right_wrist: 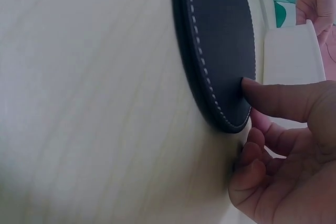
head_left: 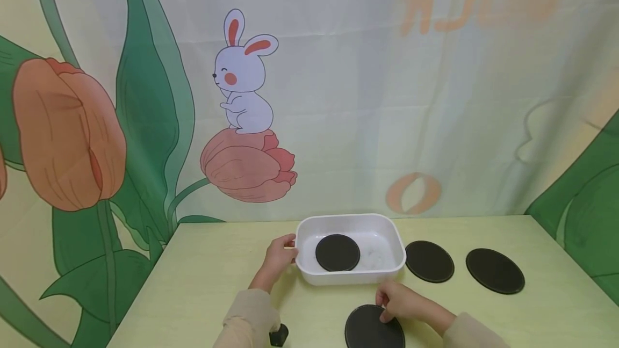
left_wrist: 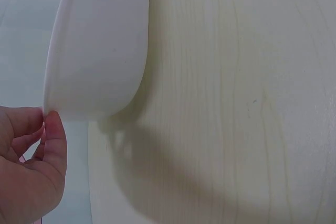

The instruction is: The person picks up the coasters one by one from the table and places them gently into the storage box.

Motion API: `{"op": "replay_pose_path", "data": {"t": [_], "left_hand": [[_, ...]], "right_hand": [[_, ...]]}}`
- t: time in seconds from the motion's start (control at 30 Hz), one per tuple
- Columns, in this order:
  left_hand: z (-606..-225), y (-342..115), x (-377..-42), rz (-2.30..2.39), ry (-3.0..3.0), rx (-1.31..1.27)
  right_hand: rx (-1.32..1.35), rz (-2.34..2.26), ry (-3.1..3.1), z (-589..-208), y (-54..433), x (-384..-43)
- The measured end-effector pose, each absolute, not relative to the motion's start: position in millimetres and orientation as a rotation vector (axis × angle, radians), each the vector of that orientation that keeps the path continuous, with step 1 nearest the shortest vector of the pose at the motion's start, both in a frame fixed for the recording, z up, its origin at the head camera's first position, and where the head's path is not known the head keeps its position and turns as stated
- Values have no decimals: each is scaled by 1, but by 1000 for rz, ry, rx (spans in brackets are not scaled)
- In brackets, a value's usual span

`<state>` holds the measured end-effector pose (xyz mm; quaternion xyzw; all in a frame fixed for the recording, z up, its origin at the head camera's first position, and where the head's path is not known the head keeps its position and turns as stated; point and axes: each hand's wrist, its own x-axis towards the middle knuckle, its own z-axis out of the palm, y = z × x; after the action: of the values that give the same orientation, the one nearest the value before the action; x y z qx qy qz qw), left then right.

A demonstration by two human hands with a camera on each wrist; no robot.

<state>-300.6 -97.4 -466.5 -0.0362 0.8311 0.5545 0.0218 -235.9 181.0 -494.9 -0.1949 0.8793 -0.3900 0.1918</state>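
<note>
A white rectangular basin [head_left: 338, 279] stands toward the back of the table, with one round black coaster [head_left: 337, 252] lying inside on its left. My left hand [head_left: 278, 258] pinches the basin's left rim between thumb and fingers; the left wrist view shows the thumb [left_wrist: 54, 135] against the outer wall. In front of the basin, my right hand [head_left: 400, 301] pinches the edge of another black coaster [head_left: 372, 329]. In the right wrist view this coaster [right_wrist: 220, 40] has pale stitching round its edge, with the thumb on its top face.
Two more black coasters, one close by the basin [head_left: 429, 261] and one farther right [head_left: 495, 271], lie on the pale wood-look table [head_left: 208, 273]. A small black object [head_left: 279, 335] sits beside the left sleeve. A printed curtain [head_left: 338, 95] hangs behind the table.
</note>
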Motion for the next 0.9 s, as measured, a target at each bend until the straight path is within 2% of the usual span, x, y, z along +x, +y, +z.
{"op": "replay_pose_path", "data": {"t": [0.33, 0.9], "left_hand": [[-466, -98, -300, 1715, 2576, -96], [-465, -98, -299, 1729, 2565, -98]], "right_hand": [[-532, -1248, 2334, -492, 188, -234], [-477, -1077, 2493, -493, 181, -231]]}}
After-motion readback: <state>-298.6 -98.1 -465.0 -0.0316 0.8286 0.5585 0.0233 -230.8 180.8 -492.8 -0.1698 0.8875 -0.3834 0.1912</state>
